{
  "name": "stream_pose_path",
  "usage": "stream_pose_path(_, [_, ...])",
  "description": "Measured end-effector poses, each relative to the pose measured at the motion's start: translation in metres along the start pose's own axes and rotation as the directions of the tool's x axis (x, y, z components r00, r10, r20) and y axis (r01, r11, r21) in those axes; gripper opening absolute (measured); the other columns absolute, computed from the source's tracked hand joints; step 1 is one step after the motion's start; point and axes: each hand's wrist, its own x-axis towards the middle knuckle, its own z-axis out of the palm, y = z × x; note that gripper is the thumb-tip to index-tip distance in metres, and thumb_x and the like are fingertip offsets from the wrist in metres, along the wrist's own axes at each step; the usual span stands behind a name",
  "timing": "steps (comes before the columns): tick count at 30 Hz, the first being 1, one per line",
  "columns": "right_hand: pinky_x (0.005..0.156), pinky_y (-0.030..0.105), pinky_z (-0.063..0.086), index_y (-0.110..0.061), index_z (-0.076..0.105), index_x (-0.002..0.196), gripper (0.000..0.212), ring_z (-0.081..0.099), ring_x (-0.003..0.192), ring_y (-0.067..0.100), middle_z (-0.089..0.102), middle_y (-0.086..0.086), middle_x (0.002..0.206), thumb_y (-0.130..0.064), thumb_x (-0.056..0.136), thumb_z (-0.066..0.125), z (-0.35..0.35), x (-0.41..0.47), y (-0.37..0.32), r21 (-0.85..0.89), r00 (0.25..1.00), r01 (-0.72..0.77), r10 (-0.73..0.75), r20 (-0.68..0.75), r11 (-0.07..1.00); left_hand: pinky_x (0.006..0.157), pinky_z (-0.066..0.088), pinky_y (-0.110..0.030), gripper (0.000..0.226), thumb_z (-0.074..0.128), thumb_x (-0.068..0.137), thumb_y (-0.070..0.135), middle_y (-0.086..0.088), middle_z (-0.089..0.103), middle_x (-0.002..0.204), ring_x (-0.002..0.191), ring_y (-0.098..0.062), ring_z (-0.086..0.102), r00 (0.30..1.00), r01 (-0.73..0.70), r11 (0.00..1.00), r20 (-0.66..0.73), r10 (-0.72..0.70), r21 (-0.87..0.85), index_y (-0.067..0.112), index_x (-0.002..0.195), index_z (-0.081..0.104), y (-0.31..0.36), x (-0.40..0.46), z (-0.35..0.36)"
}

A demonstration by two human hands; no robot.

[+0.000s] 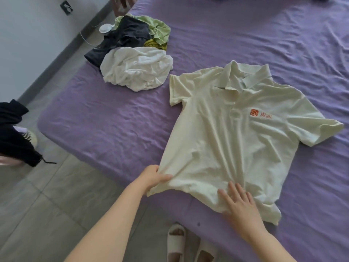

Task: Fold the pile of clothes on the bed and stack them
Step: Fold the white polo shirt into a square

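Nearest, at the bottom edge, two pale slippers [176,241] stand on the grey tiled floor [56,205], toes towards the bed, with the feet in them partly in view. Just above them the right hand [240,206] lies palm down with fingers straight and spread on the lower hem of a pale yellow polo [232,140], pressing the cloth flat against the purple sheet [105,121]. To its left, the left hand [154,178] pinches the hem's corner, thumb on top and fingers curled under, and lifts that corner a little off the bed so that folds fan out from the grip towards the chest. The polo lies face up near the bed's near edge, spread almost flat and turned at a slant, collar pointing away and to the right; both short sleeves are out to the sides, and an orange logo [260,114] with two characters sits on the chest. Off to the left on the floor, dark cloth [14,135] hangs into view beside a pale round thing I cannot make out. Farther up the bed, left of the polo's collar and apart from it, lies the unfolded pile: a crumpled white garment [136,69] nearest, touching a dark grey one [120,38] behind it, with a light green one [160,31] and a bit of olive cloth [155,44] at the right of the heap. A small white round device [105,28] with a thin cable sits just beyond the pile on the floor by the wall
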Motion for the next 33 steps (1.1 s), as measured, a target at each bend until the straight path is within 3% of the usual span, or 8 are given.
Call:
stream_pose_path(5, [0.099, 0.036, 0.043, -0.019, 0.065, 0.103, 0.013, 0.024, 0.143, 0.031, 0.026, 0.014, 0.155, -0.016, 0.091, 0.059, -0.001, -0.013, 0.000, 0.140, 0.982, -0.068, 0.090, -0.163, 0.988, 0.064, 0.043, -0.028, 0.021, 0.058, 0.094, 0.026, -0.006, 0.065, 0.094, 0.084, -0.020, 0.060, 0.964, -0.146, 0.989, -0.227, 0.137, -0.021, 0.005, 0.097, 0.059, -0.021, -0.008, -0.001])
stream_pose_path(8, [0.085, 0.055, 0.051, -0.005, 0.071, 0.095, 0.028, 0.048, 0.123, 0.048, 0.053, 0.028, 0.131, 0.007, 0.070, 0.077, 0.000, -0.020, 0.007, 0.246, 0.923, -0.094, 0.177, -0.341, 0.965, 0.062, 0.038, -0.031, 0.021, 0.060, 0.091, 0.031, -0.005, 0.060, 0.087, 0.082, -0.025, 0.055, 0.919, -0.036, 0.982, -0.379, 0.106, 0.188, 0.010, 0.090, 0.057, -0.026, -0.001, -0.011])
stream_pose_path(11, [0.090, 0.062, 0.044, -0.003, 0.069, 0.107, 0.041, 0.043, 0.128, 0.048, 0.051, 0.027, 0.133, 0.008, 0.068, 0.076, 0.000, -0.028, 0.015, 0.288, 0.821, -0.188, 0.312, -0.479, 0.939, 0.080, 0.043, -0.034, 0.029, 0.058, 0.090, 0.030, -0.006, 0.057, 0.113, 0.103, -0.028, 0.055, 0.890, 0.083, 0.871, -0.429, 0.154, 0.485, 0.017, 0.116, 0.054, -0.025, 0.005, -0.012])
stream_pose_path(16, [0.109, 0.053, 0.026, -0.007, 0.027, 0.147, 0.072, 0.024, 0.141, 0.039, 0.023, 0.022, 0.154, -0.008, 0.085, 0.065, 0.012, -0.038, 0.029, 0.703, 0.686, -0.334, 0.673, -0.276, 0.628, 0.092, 0.038, -0.033, 0.032, 0.056, 0.091, 0.021, -0.002, 0.054, 0.122, 0.118, -0.024, 0.045, 0.767, -0.405, 0.576, -0.078, 0.637, 0.710, 0.019, 0.123, 0.058, -0.020, 0.003, 0.056])
stream_pose_path(21, [0.087, 0.042, 0.041, -0.020, 0.012, 0.153, 0.081, 0.053, 0.114, 0.038, 0.053, 0.017, 0.132, -0.009, 0.089, 0.060, 0.012, -0.047, 0.023, 0.847, 0.696, -0.265, 0.700, -0.162, 0.460, 0.096, 0.035, -0.030, 0.033, 0.051, 0.094, 0.030, -0.003, 0.051, 0.131, 0.126, -0.021, 0.040, 0.663, -0.664, 0.291, 0.362, 0.655, 0.689, 0.019, 0.125, 0.059, -0.005, -0.003, 0.140])
stream_pose_path(25, [0.069, 0.033, 0.035, -0.025, 0.026, 0.148, 0.072, 0.052, 0.078, 0.023, 0.054, -0.009, 0.073, -0.025, 0.088, 0.064, 0.007, -0.063, 0.018, 0.882, 0.557, -0.294, 0.816, -0.154, 0.367, 0.100, 0.032, -0.032, 0.044, 0.058, 0.088, 0.045, -0.003, 0.043, 0.136, 0.130, -0.020, 0.031, 0.629, -0.691, 0.226, 0.417, 0.656, 0.687, 0.020, 0.124, 0.054, -0.003, -0.016, 0.167])
stream_pose_path(30, [0.074, 0.031, 0.037, -0.021, 0.042, 0.134, 0.059, 0.056, 0.091, 0.023, 0.056, -0.009, 0.086, -0.026, 0.082, 0.071, -0.003, -0.085, 0.015, 0.973, 0.535, -0.214, 0.844, 0.038, 0.092, 0.107, 0.025, -0.034, 0.066, 0.069, 0.075, 0.053, -0.002, 0.036, 0.136, 0.130, -0.022, 0.032, 0.595, -0.686, 0.203, 0.379, 0.709, 0.699, 0.022, 0.128, 0.044, -0.012, -0.045, 0.174])
stream_pose_path(33, [0.074, 0.036, 0.051, -0.021, 0.047, 0.129, 0.056, 0.064, 0.093, 0.024, 0.063, 0.004, 0.104, -0.013, 0.080, 0.073, -0.008, -0.097, 0.014, 0.985, 0.605, -0.157, 0.781, 0.152, -0.069, 0.087, 0.047, -0.034, 0.068, 0.087, 0.049, 0.043, -0.008, 0.056, 0.107, 0.097, -0.029, 0.059, 0.492, -0.730, 0.156, 0.353, 0.796, 0.665, 0.014, 0.103, 0.057, -0.014, -0.060, 0.170])
